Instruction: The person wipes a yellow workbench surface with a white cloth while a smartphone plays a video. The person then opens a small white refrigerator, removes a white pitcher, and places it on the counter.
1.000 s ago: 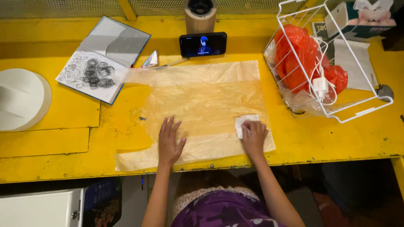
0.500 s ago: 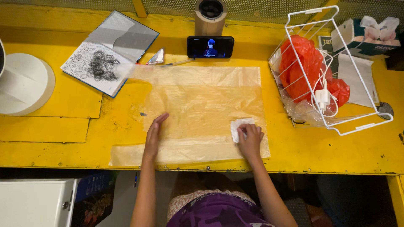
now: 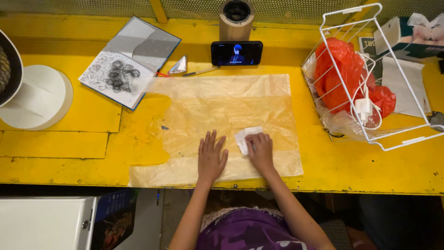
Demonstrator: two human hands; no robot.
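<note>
On the plastic sheet point(image 3: 226, 111), left hand point(image 3: 211, 157) lies flat, open; right hand point(image 3: 260, 150) presses white cloth point(image 3: 243, 136); phone point(image 3: 236, 53) beyond.

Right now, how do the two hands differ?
The left hand lies flat with fingers spread on the plastic sheet; the right hand is curled, fingertips pressing a small white cloth. The left touches bare plastic, the right the cloth. Both are bare and rest on the sheet.

Yellow counter point(image 3: 69, 143), scuffed. Clear plastic sheet point(image 3: 222, 120) flat at centre; open notebook point(image 3: 129, 60), phone point(image 3: 237, 53), white wire basket point(image 3: 370, 74), white round lid point(image 3: 39, 97) around it.
</note>
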